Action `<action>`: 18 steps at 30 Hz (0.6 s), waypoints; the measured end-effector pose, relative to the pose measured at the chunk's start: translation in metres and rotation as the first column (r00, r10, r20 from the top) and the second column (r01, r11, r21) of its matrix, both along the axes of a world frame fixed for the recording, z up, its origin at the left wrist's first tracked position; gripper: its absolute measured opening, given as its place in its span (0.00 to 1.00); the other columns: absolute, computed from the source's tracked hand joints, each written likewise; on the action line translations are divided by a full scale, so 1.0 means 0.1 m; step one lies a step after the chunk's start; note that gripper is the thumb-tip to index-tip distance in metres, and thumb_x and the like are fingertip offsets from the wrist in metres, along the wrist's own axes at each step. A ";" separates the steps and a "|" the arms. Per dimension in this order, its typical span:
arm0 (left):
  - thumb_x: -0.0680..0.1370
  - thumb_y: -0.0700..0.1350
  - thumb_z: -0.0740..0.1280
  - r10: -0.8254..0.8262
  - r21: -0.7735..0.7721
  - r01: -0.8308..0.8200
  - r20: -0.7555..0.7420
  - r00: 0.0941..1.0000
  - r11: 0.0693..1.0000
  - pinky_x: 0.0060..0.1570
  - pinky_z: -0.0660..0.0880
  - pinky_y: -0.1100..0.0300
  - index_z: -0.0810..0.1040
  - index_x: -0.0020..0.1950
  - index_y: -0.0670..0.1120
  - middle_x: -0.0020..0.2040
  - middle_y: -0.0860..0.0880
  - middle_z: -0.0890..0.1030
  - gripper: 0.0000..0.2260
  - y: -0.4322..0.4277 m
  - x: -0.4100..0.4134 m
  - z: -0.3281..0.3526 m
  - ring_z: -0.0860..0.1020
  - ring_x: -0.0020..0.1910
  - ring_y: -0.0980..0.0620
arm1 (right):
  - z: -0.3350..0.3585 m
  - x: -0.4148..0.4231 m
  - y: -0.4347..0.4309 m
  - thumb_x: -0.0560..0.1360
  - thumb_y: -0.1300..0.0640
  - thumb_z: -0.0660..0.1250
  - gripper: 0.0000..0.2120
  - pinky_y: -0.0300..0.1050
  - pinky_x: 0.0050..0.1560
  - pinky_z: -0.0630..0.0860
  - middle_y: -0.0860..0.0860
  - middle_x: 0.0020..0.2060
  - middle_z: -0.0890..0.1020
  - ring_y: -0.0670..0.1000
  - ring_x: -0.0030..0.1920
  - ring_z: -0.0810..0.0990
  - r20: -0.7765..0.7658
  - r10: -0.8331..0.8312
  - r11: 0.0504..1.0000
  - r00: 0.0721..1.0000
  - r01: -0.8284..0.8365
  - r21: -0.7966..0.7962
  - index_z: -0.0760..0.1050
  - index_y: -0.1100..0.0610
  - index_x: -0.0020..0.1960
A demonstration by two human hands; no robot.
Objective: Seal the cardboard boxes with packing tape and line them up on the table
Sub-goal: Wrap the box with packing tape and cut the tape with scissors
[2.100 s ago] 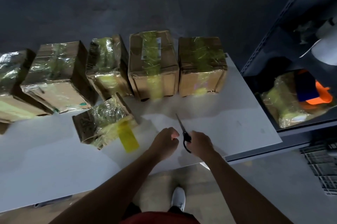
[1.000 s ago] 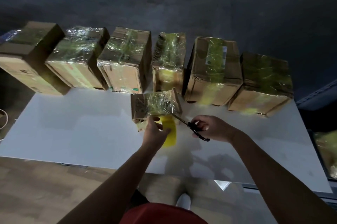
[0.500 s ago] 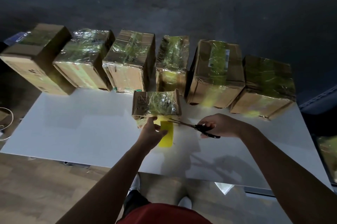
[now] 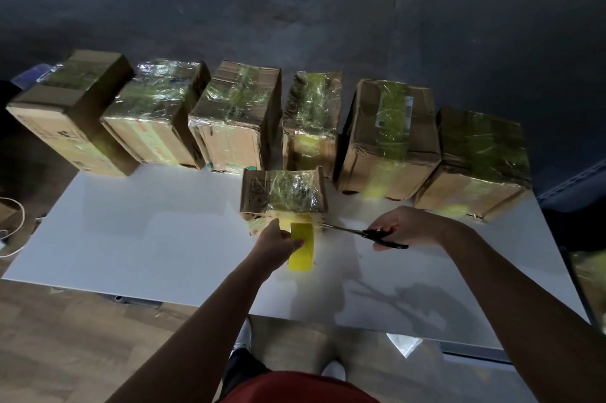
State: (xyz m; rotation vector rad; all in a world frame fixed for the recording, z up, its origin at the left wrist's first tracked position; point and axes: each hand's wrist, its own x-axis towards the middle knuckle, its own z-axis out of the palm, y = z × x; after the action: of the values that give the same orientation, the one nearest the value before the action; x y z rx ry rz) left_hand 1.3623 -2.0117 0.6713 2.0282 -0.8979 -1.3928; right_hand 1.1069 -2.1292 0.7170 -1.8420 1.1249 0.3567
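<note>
Trimming: my left hand [image 4: 276, 243] pinches the tape [image 4: 303, 253], my right hand [image 4: 406, 225] grips scissors [image 4: 377, 234] at its three o'clock; next, snip beside the box [image 4: 282, 191].

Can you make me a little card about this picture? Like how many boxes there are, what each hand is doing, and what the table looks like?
back row: six taped boxes, side by side along the far edge
front: one small box, alone, nearer the person
left hand: pinches the yellow tape strip hanging off the small box
right hand: holds scissors, blades pointing at the tape beside the box
table: white
</note>
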 end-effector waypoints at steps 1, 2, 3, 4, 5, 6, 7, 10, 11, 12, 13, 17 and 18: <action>0.76 0.39 0.71 -0.006 0.007 0.006 -0.002 1.000 1.000 0.46 0.74 0.53 0.68 0.58 0.45 0.56 0.38 0.76 0.15 0.00 0.00 0.01 0.74 0.45 0.46 | 0.00 0.03 0.00 0.69 0.46 0.75 0.12 0.34 0.45 0.75 0.37 0.46 0.83 0.40 0.48 0.81 0.001 0.000 1.000 1.000 0.000 0.003 0.80 0.40 0.53; 0.76 0.39 0.70 -0.011 0.012 0.011 -0.007 1.000 1.000 0.45 0.74 0.54 0.69 0.58 0.45 0.56 0.38 0.76 0.14 0.00 0.01 0.02 0.74 0.44 0.46 | 0.00 0.06 0.00 0.70 0.46 0.75 0.13 0.34 0.45 0.75 0.38 0.46 0.83 0.41 0.48 0.81 -0.001 0.003 1.000 1.000 -0.003 0.002 0.80 0.41 0.54; 0.76 0.38 0.70 -0.019 0.015 0.019 -0.010 1.000 1.000 0.42 0.74 0.55 0.69 0.62 0.42 0.55 0.39 0.76 0.17 0.00 0.01 0.03 0.74 0.44 0.46 | 0.01 0.11 -0.01 0.69 0.46 0.75 0.14 0.35 0.45 0.75 0.39 0.47 0.83 0.42 0.48 0.81 -0.009 0.012 1.000 1.000 -0.012 -0.004 0.80 0.42 0.55; 0.76 0.38 0.70 -0.025 0.017 0.025 -0.013 1.000 1.000 0.40 0.73 0.57 0.66 0.67 0.38 0.54 0.39 0.75 0.22 0.00 0.01 0.02 0.74 0.43 0.46 | 0.02 0.16 -0.02 0.69 0.45 0.75 0.15 0.37 0.46 0.76 0.40 0.47 0.84 0.44 0.48 0.81 -0.021 0.032 0.999 0.999 -0.032 -0.013 0.81 0.44 0.55; 0.76 0.37 0.70 -0.027 0.018 0.027 -0.014 1.000 0.999 0.38 0.73 0.59 0.62 0.70 0.35 0.54 0.40 0.75 0.27 -0.01 0.02 0.02 0.74 0.43 0.47 | 0.02 0.22 -0.04 0.70 0.45 0.74 0.14 0.40 0.47 0.76 0.43 0.46 0.84 0.46 0.48 0.82 -0.029 0.061 0.998 0.998 -0.061 -0.023 0.81 0.44 0.54; 0.76 0.37 0.70 -0.025 0.019 0.026 -0.014 1.000 0.999 0.37 0.73 0.60 0.60 0.72 0.35 0.54 0.40 0.74 0.29 -0.01 0.02 0.02 0.74 0.43 0.47 | 0.02 0.27 -0.06 0.70 0.45 0.74 0.12 0.42 0.48 0.76 0.45 0.46 0.84 0.47 0.47 0.82 -0.033 0.089 0.996 0.995 -0.090 -0.028 0.81 0.44 0.53; 0.76 0.37 0.70 -0.024 0.025 0.025 -0.018 1.000 0.999 0.36 0.73 0.61 0.59 0.73 0.35 0.55 0.40 0.74 0.30 -0.01 0.03 0.01 0.74 0.44 0.47 | 0.03 0.32 -0.08 0.70 0.45 0.73 0.10 0.43 0.48 0.77 0.46 0.45 0.84 0.48 0.46 0.82 -0.035 0.112 0.993 0.993 -0.113 -0.028 0.81 0.44 0.51; 0.76 0.37 0.70 -0.023 0.037 0.024 -0.027 0.999 0.999 0.38 0.74 0.60 0.58 0.74 0.35 0.58 0.38 0.74 0.31 -0.01 0.04 0.02 0.75 0.46 0.46 | 0.06 0.45 -0.12 0.72 0.46 0.72 0.07 0.40 0.44 0.73 0.52 0.44 0.84 0.47 0.40 0.79 -0.045 0.139 0.990 0.989 -0.139 0.005 0.81 0.45 0.48; 0.76 0.37 0.70 -0.026 0.040 0.027 -0.029 0.999 0.999 0.38 0.74 0.60 0.58 0.74 0.36 0.57 0.39 0.74 0.31 -0.01 0.04 0.02 0.75 0.46 0.46 | 0.06 0.49 -0.14 0.72 0.45 0.72 0.08 0.39 0.44 0.72 0.53 0.44 0.84 0.46 0.38 0.78 -0.049 0.139 0.990 0.989 -0.138 0.012 0.82 0.46 0.49; 0.76 0.37 0.70 -0.029 0.040 0.030 -0.029 0.999 0.999 0.37 0.74 0.60 0.58 0.74 0.36 0.57 0.40 0.73 0.31 -0.01 0.04 0.03 0.74 0.45 0.46 | 0.06 0.52 -0.15 0.71 0.44 0.71 0.09 0.39 0.44 0.72 0.54 0.42 0.84 0.45 0.38 0.78 -0.056 0.139 0.990 0.989 -0.138 0.011 0.82 0.46 0.49; 0.76 0.37 0.70 -0.032 0.041 0.033 -0.025 0.999 0.999 0.36 0.73 0.61 0.58 0.74 0.36 0.55 0.42 0.72 0.31 0.00 0.03 0.05 0.74 0.44 0.47 | 0.05 0.55 -0.16 0.71 0.43 0.71 0.09 0.40 0.45 0.71 0.53 0.40 0.83 0.45 0.37 0.77 -0.062 0.142 0.990 0.988 -0.142 0.009 0.82 0.45 0.49; 0.76 0.37 0.69 -0.035 0.047 0.035 -0.007 0.999 0.998 0.36 0.72 0.61 0.59 0.73 0.35 0.44 0.47 0.72 0.29 0.01 0.03 0.06 0.72 0.39 0.50 | 0.02 0.61 -0.20 0.68 0.40 0.72 0.05 0.43 0.45 0.70 0.53 0.40 0.83 0.45 0.37 0.77 -0.070 0.169 0.986 0.983 -0.169 0.016 0.81 0.39 0.42; 0.76 0.37 0.69 -0.036 0.051 0.036 -0.007 0.999 0.998 0.36 0.72 0.62 0.59 0.73 0.35 0.43 0.48 0.71 0.29 0.01 0.03 0.06 0.72 0.38 0.51 | 0.02 0.61 -0.20 0.67 0.39 0.71 0.05 0.43 0.45 0.70 0.53 0.42 0.84 0.45 0.37 0.77 -0.073 0.171 0.985 0.983 -0.170 0.023 0.81 0.38 0.41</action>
State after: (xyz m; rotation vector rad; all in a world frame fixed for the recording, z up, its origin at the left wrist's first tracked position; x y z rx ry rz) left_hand 1.3651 -2.0110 0.6776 2.0539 -0.9086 -1.4546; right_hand 1.1683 -2.1491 0.7189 -1.9292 1.0130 0.5364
